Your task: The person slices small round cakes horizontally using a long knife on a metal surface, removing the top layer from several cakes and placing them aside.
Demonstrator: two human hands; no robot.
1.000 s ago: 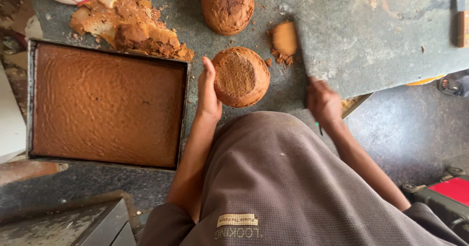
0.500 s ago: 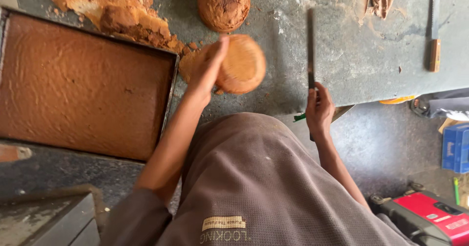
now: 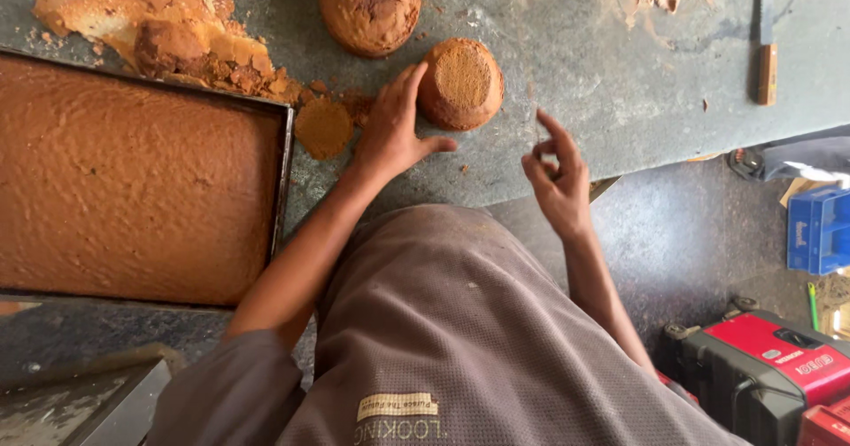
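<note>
Your left hand (image 3: pixel 390 131) is resting spread against the side of the small round cake (image 3: pixel 460 83), fingers apart and steadying it rather than clamping it. The cake is sitting on the grey surface (image 3: pixel 602 74), just below a larger round cake (image 3: pixel 369 5). Your right hand (image 3: pixel 558 176) is hovering near the surface's front edge, holding nothing, fingers loosely curled. The baking tray (image 3: pixel 285 171) is crowding your left, while bare surface is lying open rightward toward the knife (image 3: pixel 766 38).

sheet cake in tray (image 3: pixel 133 180), cake scraps (image 3: pixel 150 25), knife (image 3: pixel 766 38), red machine (image 3: pixel 761 371)
</note>
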